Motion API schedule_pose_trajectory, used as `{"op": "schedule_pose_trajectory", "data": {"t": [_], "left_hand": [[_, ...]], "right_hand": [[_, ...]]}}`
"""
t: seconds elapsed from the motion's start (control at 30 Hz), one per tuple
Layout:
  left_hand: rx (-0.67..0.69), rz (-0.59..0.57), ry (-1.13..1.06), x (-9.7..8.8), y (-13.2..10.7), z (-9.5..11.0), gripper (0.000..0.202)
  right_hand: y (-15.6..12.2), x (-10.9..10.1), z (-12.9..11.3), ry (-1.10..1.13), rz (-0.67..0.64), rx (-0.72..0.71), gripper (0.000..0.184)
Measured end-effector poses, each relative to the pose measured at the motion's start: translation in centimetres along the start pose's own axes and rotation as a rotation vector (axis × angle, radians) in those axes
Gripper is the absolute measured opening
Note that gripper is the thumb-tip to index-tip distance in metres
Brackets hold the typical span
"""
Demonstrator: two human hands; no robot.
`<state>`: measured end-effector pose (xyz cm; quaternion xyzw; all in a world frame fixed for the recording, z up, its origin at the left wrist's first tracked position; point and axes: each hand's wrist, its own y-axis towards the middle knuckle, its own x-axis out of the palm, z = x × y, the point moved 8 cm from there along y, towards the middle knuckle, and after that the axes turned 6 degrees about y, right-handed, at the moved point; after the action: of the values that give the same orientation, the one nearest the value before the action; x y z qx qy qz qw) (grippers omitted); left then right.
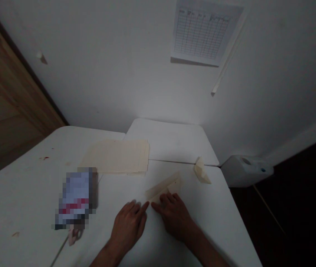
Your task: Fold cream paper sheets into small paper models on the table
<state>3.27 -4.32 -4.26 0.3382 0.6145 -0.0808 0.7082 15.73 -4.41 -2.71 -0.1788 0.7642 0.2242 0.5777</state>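
Observation:
A partly folded sheet of cream paper (pixel 163 186) lies flat on the white table, in front of both hands. My right hand (pixel 174 215) rests on its near side with fingers bent, pressing it down, and hides part of the fold. My left hand (pixel 128 222) lies beside it on the left, its index finger stretched out to the paper's lower left corner and its other fingers loosely bent. Right of the sheet stands a small folded paper boat (pixel 201 171).
A stack of cream paper sheets (pixel 119 157) lies toward the back left. Nearer on the left is a blurred, pixelated item (pixel 76 196), with a pinkish object (pixel 73 235) below it. A white plastic container (pixel 238 172) stands beyond the table's right edge. The wall (pixel 113 74) rises behind.

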Motion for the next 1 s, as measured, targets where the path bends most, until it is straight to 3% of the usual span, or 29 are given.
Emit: {"op": "schedule_pose_trajectory", "data": {"t": [0.33,0.57,0.8,1.0], "left_hand": [[-0.020,0.027,0.003,-0.2,0.1,-0.2,0.033],[0.041,-0.001,0.028,0.3,-0.2,0.2,0.035],[0.146,-0.152,-0.050,0.7,1.4,2.6,0.040],[0.063,-0.169,-0.072,0.7,1.6,2.4,0.038]], "right_hand": [[-2.4,-0.2,1.6,0.014,0.031,0.077,0.042],[-2.5,0.0,1.6,0.014,0.058,0.068,0.036],[-2.4,0.2,1.6,0.023,0.065,0.067,0.039],[-2.3,0.0,1.6,0.019,0.065,0.074,0.036]]}}
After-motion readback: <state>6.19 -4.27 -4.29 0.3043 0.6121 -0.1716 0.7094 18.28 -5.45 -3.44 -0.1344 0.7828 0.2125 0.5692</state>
